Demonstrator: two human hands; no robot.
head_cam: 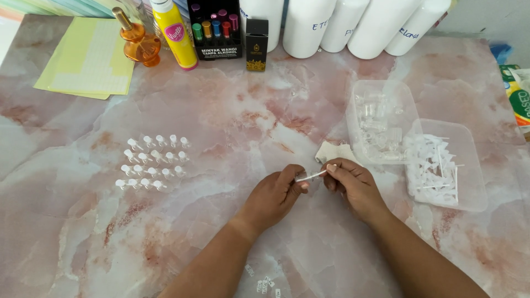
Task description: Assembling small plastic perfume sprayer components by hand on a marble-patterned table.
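- Head view: near the middle of the marble-patterned desk, toward its front edge, the left hand and right hand meet over a small clear vial.
- The left hand's fingers are pinched shut on one end of the vial; the right hand's fingertips are closed on the other end, where a thin white part sticks out.
- The vial lies nearly level, just above the desk.
- A folded cloth sits just behind the right hand.
- Two clear plastic trays stand to the right: one with clear vials, one with white dip sticks.
- Rows of small white-capped vials lie toward the left.
- Bottles and white jugs line the back edge.
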